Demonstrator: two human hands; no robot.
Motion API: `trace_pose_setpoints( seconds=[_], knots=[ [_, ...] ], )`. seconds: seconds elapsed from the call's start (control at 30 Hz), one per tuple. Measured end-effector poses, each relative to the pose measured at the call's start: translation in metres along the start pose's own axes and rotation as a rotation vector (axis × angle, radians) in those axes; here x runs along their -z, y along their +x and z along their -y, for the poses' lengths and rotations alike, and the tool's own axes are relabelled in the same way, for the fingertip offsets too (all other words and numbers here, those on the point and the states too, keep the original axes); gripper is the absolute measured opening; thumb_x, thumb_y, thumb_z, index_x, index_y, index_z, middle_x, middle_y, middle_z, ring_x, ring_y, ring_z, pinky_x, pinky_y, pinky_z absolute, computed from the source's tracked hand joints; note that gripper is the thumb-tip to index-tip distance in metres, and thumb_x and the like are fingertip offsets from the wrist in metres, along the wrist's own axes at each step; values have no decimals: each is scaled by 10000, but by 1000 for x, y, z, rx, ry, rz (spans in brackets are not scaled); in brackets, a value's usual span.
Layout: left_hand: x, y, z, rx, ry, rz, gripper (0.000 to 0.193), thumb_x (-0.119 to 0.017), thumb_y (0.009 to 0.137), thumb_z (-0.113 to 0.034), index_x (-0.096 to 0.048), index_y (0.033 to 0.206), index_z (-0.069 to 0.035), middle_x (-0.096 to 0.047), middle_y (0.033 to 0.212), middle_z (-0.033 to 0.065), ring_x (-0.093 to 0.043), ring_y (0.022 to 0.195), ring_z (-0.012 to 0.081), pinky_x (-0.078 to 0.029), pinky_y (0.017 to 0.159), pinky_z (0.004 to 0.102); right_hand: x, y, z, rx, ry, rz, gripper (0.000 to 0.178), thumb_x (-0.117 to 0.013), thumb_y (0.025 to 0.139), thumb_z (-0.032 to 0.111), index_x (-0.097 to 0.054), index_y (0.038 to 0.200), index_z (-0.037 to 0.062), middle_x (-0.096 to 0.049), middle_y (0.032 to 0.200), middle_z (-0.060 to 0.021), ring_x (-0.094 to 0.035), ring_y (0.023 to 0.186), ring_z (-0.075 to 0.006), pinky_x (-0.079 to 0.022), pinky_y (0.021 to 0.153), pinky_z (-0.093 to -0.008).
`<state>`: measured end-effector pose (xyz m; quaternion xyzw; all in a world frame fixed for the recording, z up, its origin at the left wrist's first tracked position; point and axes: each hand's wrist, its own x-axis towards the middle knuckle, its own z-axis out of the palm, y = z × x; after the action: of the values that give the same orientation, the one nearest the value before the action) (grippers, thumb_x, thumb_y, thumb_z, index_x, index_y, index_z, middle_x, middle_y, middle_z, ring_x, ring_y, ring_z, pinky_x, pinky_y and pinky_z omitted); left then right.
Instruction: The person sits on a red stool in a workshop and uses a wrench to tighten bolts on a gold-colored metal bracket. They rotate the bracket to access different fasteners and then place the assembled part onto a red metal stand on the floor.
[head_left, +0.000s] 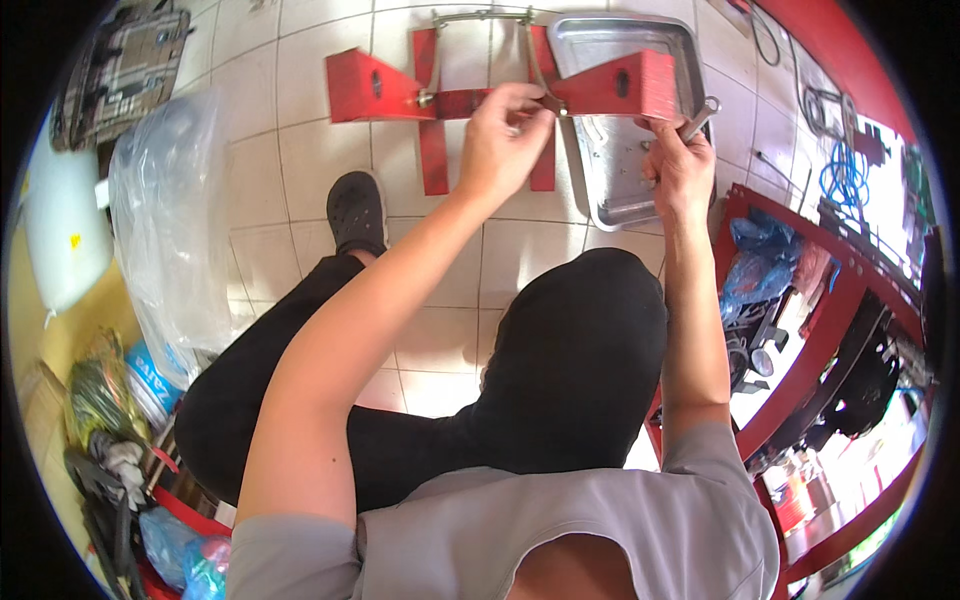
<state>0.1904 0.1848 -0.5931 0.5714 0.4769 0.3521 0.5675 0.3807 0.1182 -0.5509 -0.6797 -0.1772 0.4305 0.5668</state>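
A red metal stand [470,103] with two wedge-shaped arms stands on the floor in front of me. A thin metal frame [487,15] rises from its middle, fastened low on each side. My left hand [505,140] is at the inner end of the right wedge [615,85], thumb and fingers pinched close to the bolt there. Whatever lies between those fingertips is too small to make out. In my right hand [682,168] is a metal wrench [703,116], its ring end pointing up and away. That hand's fingertips are just under the right wedge's outer end.
A metal tray [610,205] with small loose parts lies beneath and behind the right wedge. To the right stands a red rack [800,400] with blue plastic bags [760,255]. At left are clear plastic sheeting [170,200] and an open tool case [125,65].
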Motion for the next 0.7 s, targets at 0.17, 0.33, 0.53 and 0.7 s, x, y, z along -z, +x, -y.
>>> trace_pose_setpoints(
  seconds=[0.17,0.33,0.53,0.7],
  knots=[
    [12,5,-2,-286,178,112,337,-748,769,-166,-654,1083,-85,-616,1102,78,-650,892,189,-507,752,300,-8,11,-8,72,-486,-30,206,-679,851,215,-654,822,13,-593,607,-13,-438,437,-42,-335,409,-231],
    [12,18,9,-418,217,150,278,-741,774,-196,-697,1024,-80,-643,1087,88,-671,808,203,-540,721,305,-17,8,-3,131,-556,-18,160,-672,829,180,-650,787,27,-522,546,19,-447,469,-39,-351,432,-246],
    [5,18,13,-462,179,76,251,-734,777,-157,-683,985,-27,-691,934,110,-669,795,219,-544,689,304,-11,12,-6,320,-738,10,163,-672,857,158,-652,878,-3,-583,643,-2,-507,577,-89,-406,535,-265],
    [2,19,13,-434,118,70,234,-734,779,-147,-684,965,-15,-695,938,109,-674,772,206,-548,657,289,-26,11,-14,521,-560,83,106,-649,883,134,-644,875,29,-553,627,20,-462,492,-42,-350,429,-216]
  ],
)
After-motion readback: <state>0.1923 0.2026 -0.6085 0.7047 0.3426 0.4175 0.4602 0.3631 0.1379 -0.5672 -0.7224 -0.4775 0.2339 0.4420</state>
